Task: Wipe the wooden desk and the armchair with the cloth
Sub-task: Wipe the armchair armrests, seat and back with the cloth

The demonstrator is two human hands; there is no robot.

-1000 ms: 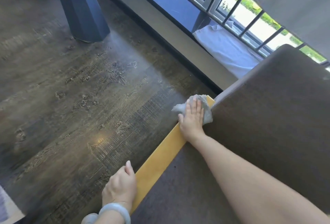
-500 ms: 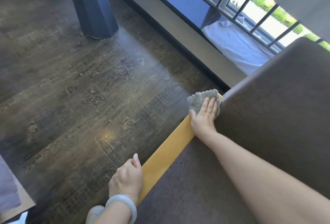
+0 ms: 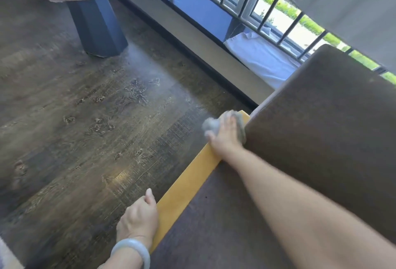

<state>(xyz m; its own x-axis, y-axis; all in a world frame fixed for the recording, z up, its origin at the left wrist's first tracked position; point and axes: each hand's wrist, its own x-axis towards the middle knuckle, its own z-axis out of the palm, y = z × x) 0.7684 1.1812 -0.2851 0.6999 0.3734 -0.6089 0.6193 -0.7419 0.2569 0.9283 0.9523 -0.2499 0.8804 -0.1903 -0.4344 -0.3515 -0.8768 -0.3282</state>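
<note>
Now: my right hand (image 3: 225, 138), fingers flat, presses the cloth (image 3: 211, 126) onto the armchair's (image 3: 321, 129) wooden rail (image 3: 188, 183) at its one o'clock end. Soft, light, apt to bunch, so I judge a spread palm holds it best. My left hand (image 3: 139, 215) rests at seven o'clock, fingers hidden.
</note>
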